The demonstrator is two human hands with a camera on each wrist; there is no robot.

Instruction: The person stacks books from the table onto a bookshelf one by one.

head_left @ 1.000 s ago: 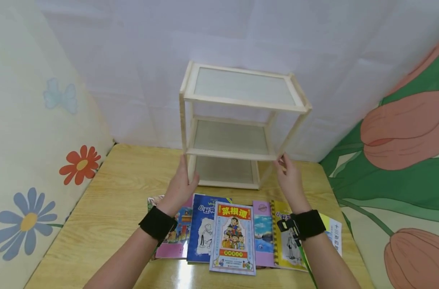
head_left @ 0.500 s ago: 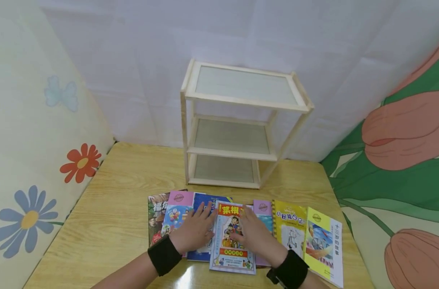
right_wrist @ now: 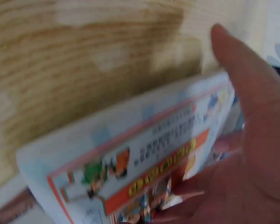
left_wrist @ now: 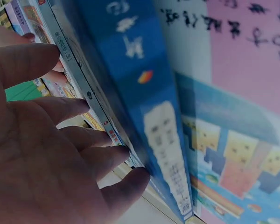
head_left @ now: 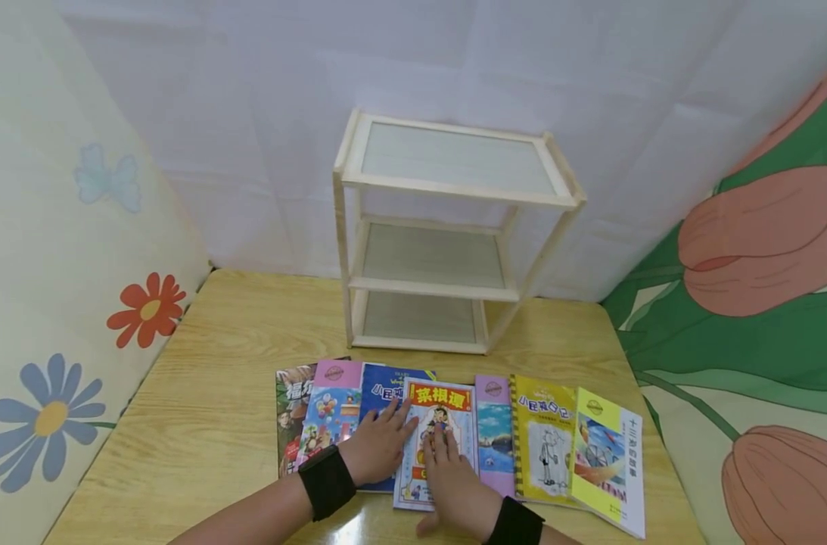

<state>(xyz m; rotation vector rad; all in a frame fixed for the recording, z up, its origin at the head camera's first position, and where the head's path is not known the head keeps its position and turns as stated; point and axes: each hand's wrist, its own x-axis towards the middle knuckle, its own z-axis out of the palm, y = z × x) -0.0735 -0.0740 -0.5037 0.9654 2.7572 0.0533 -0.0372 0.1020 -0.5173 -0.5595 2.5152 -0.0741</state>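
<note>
A thin light-blue book (head_left: 416, 496) with a red title band lies on top of the row of books. My right hand (head_left: 454, 484) rests over its cover with fingers extended; in the right wrist view the thumb (right_wrist: 231, 49) sticks out past the book's lower edge. My left hand (head_left: 379, 450) lies over the blue book (head_left: 379, 405) just to the left, its fingertips at the light-blue book's left edge. In the left wrist view the fingers (left_wrist: 107, 161) are spread against that book's spine (left_wrist: 86, 91).
A three-level pale wooden shelf (head_left: 433, 288) stands behind the books. To the left lie a dark book (head_left: 290, 416) and a pink one (head_left: 331, 401); to the right, a purple book (head_left: 495, 431), a spiral-bound yellow one (head_left: 545, 439) and a yellow-white one (head_left: 607, 462).
Both hands have let go of the shelf's posts and come down to the books. Over the last half second the right hand has moved nearer and onto the light-blue book's cover.
</note>
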